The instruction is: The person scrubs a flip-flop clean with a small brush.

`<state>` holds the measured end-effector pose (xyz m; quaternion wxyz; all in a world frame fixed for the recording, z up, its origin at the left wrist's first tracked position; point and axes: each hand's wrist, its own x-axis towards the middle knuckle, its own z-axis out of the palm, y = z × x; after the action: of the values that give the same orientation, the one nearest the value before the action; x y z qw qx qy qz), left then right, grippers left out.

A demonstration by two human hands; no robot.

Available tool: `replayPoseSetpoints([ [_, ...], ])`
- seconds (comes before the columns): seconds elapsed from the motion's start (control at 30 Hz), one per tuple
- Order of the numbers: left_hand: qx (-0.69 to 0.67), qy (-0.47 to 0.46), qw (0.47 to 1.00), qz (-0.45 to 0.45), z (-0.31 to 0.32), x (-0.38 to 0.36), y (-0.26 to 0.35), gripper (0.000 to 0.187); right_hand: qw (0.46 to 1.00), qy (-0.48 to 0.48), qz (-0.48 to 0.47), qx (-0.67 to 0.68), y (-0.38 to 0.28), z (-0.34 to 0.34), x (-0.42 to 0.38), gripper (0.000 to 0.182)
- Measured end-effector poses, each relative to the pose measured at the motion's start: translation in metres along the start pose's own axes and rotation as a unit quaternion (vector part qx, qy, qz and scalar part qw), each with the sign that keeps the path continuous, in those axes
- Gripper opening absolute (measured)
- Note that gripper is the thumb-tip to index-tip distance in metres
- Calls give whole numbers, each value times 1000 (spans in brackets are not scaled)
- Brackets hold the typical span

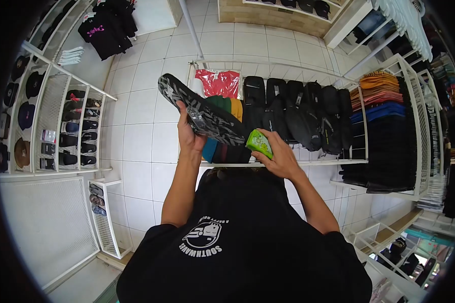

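Note:
A long black item with a grey pattern [207,113], perhaps a bag or sandal in clear wrap, slants down to the right across the middle of the view. My left hand [187,129] grips it from below near its middle, the thumb over its edge. In my right hand [279,154] is a small bright green packet or box [259,144], held between thumb and fingers. The green thing is at the lower right end of the black item; whether they touch I cannot tell.
Beyond my hands a white rack [308,162] bears black bags [303,121], a red packaged shirt [218,83] and folded clothes. Cap shelves [55,101] stand at the left. Stacked clothes [384,108] fill a rack at the right. White floor tiles [139,121] lie between the racks.

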<state>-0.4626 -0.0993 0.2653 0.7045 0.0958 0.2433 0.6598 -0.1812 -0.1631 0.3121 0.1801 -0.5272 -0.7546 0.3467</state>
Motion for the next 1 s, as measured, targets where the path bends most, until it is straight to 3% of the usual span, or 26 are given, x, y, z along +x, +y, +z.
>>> replayPoseSetpoints([
  [0.03,-3,1,1000,12,5,2,2,55,993,78,-26,89,12,19,1,72],
  [0.07,-9,2,1000,27,11,3,3,56,993,77,-27,86,3,20,4,72],
  [0.13,-9,-4,999,31,19,1,-3,57,943,207,-53,256,-18,19,13,73],
  [0.2,-59,-19,998,12,18,4,-11,59,937,213,-57,269,-31,18,28,72],
  [0.3,-18,-39,999,-12,4,12,-15,58,904,207,-36,372,-26,27,39,64],
  [0.4,63,-56,996,-5,3,14,-12,61,942,172,-30,287,-15,13,33,61],
  [0.43,173,60,977,107,12,9,-13,65,949,187,-51,249,-15,6,32,56],
  [0.47,277,172,921,213,16,4,-13,70,948,187,-52,251,-16,-2,31,56],
  [0.5,572,76,738,350,7,-1,-7,66,960,170,-58,213,-17,-10,31,54],
  [0.53,572,75,738,349,23,-7,-1,66,971,153,-62,174,-18,-16,31,52],
  [0.6,754,-213,506,359,67,-28,14,54,976,144,-79,145,-20,-19,34,51],
  [0.63,755,-208,508,358,63,-28,10,54,978,125,-103,132,-21,-20,37,53],
  [0.7,696,-298,642,123,54,-20,5,40,983,98,-113,104,-18,-20,42,60],
  [0.8,687,-286,644,175,54,-21,5,31,976,152,-152,41,-15,-31,43,67],
  [0.93,681,-246,655,217,58,-22,6,31,965,197,-66,163,-8,-40,33,67],
  [1.0,699,-248,624,246,60,-20,4,29,963,208,-99,143,-19,-38,34,66],
])
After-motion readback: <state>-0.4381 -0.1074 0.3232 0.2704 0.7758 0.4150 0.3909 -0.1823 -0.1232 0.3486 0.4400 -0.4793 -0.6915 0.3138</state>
